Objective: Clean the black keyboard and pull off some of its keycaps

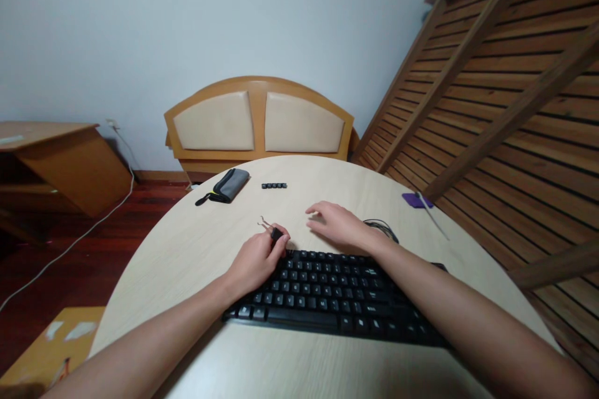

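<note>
Over the upper left part of the black keyboard [322, 287], my left hand [257, 259] is closed on a keycap puller [276, 234]. The puller has a black handle, and its thin wire prongs point away from me. My right hand [334, 223] is beyond the keyboard's back edge, its fingers apart and nothing in them; the forearm crosses above the keyboard's right side. A short row of several black keycaps [274, 186] lies farther back on the table. My left hand hides the keyboard's upper left corner.
A grey and black pouch [229, 186] with a strap lies at the table's back left. A coiled black cable [382, 229] sits behind the keyboard. At the right edge of the round table [187, 249] is a purple object [416, 200]. Wooden slats [491, 106] lean close on the right.
</note>
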A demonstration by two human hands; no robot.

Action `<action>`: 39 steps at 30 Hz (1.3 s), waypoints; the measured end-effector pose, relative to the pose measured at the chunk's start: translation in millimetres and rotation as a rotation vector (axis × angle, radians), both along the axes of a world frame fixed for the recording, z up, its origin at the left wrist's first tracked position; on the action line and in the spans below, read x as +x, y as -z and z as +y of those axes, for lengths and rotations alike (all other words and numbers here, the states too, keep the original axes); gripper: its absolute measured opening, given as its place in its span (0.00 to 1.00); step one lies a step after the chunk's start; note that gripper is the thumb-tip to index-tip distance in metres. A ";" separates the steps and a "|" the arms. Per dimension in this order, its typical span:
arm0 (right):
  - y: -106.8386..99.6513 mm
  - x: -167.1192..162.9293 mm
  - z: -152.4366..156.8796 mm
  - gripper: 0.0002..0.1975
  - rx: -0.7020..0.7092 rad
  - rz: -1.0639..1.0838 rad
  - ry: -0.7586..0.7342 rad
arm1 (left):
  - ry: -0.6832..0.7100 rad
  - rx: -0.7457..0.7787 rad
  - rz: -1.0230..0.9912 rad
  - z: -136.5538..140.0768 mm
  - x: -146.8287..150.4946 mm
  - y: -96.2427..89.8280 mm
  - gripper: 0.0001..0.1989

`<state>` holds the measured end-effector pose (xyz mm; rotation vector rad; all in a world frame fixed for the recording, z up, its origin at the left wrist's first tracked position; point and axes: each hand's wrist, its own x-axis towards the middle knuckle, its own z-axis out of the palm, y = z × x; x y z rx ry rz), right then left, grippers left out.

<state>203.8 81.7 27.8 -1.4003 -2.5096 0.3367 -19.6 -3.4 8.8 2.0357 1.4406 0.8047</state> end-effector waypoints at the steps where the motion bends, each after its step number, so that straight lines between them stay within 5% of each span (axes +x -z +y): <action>1: 0.1 7.9 -13.9 0.17 -0.026 0.040 -0.059 | 0.000 0.009 0.015 -0.1 0.8 -0.3 0.15; 9: 7.0 28.6 -73.1 0.20 -0.155 0.176 -0.292 | 0.031 0.079 0.131 -4.8 2.2 -1.9 0.15; 24: 20.3 -2.5 -73.9 0.18 -0.031 0.192 -0.210 | -0.171 0.052 0.208 -6.5 1.3 -2.3 0.14; 39: 16.9 -4.6 -75.9 0.15 -0.010 0.301 -0.263 | -0.078 -0.008 0.025 -2.1 0.4 3.0 0.17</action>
